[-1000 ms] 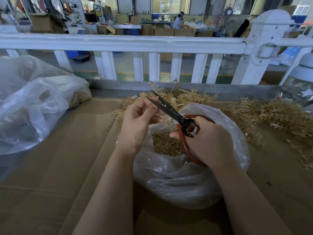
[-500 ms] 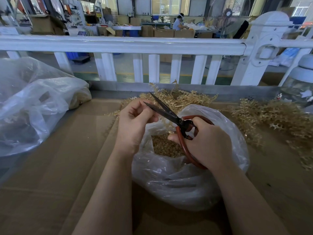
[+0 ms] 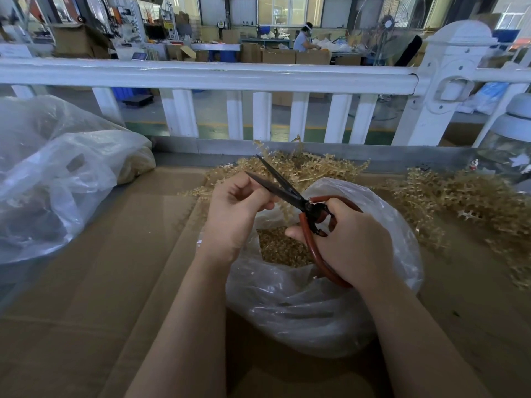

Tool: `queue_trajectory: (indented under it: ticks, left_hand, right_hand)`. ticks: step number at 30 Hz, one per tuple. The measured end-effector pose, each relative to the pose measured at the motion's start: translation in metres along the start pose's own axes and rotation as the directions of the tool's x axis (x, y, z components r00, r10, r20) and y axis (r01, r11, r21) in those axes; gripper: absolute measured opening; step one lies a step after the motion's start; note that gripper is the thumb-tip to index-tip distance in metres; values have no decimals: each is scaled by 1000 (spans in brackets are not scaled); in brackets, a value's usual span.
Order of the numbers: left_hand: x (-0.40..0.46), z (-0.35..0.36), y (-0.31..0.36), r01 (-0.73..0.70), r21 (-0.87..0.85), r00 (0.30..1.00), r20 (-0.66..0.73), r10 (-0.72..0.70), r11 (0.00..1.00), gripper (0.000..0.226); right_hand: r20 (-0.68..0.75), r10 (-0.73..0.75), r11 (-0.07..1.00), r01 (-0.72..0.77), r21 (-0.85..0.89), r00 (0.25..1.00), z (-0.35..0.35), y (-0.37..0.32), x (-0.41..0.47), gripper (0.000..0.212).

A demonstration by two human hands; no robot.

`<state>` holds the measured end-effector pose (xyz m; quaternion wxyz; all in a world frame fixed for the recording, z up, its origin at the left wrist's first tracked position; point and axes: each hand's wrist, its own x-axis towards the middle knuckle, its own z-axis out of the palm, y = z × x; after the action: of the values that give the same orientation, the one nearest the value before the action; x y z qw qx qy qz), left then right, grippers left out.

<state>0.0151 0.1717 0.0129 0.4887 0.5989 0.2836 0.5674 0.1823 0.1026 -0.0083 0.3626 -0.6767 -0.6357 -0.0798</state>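
My right hand (image 3: pixel 349 242) grips the red handles of black-bladed scissors (image 3: pixel 280 186), whose blades stand apart and point up and left. My left hand (image 3: pixel 234 214) is curled, its fingertips pinching a thin gold sprig (image 3: pixel 283 209) that hangs down beside the lower blade. Both hands hover over an open clear plastic bag (image 3: pixel 290 311) lying on the cardboard. Small gold cut pieces (image 3: pixel 280 249) fill the bag's mouth.
Gold plastic branches lie in a pile behind the bag (image 3: pixel 304 166) and another at the right (image 3: pixel 465 202). A large clear bag (image 3: pixel 54 176) sits at the left. A white railing (image 3: pixel 207 74) runs along the table's far edge. A glass jar (image 3: pixel 511 145) stands at far right.
The scissors and both hands have shifted slightly between frames, and the blades have stayed apart. My left hand's fingers have curled tighter around the sprig.
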Motion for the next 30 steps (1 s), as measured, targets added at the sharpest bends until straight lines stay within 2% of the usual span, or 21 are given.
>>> queue_trajectory:
  ticks: [4, 12, 18, 25, 30]
  left_hand:
    - [0, 2, -2, 14, 20, 998, 63, -15, 1000, 18]
    - [0, 3, 0, 31, -13, 995, 99, -30, 999, 23]
    - [0, 4, 0, 35, -13, 994, 109, -34, 999, 29]
    - [0, 4, -2, 113, -15, 983, 146, -109, 994, 10]
    - [0, 4, -3, 137, -4, 980, 149, -135, 991, 11]
  right_hand:
    - [-20, -11, 1000, 10, -4, 1000, 0, 0, 0, 66]
    - [-37, -11, 1000, 11, 7, 999, 1, 0, 0, 58]
    - [-41, -16, 999, 17, 35, 999, 2, 1, 0, 65]
    - [-28, -6, 998, 8, 54, 1000, 4, 3, 1, 62]
    - [-26, -10, 997, 11, 72, 1000, 3, 2, 0, 51]
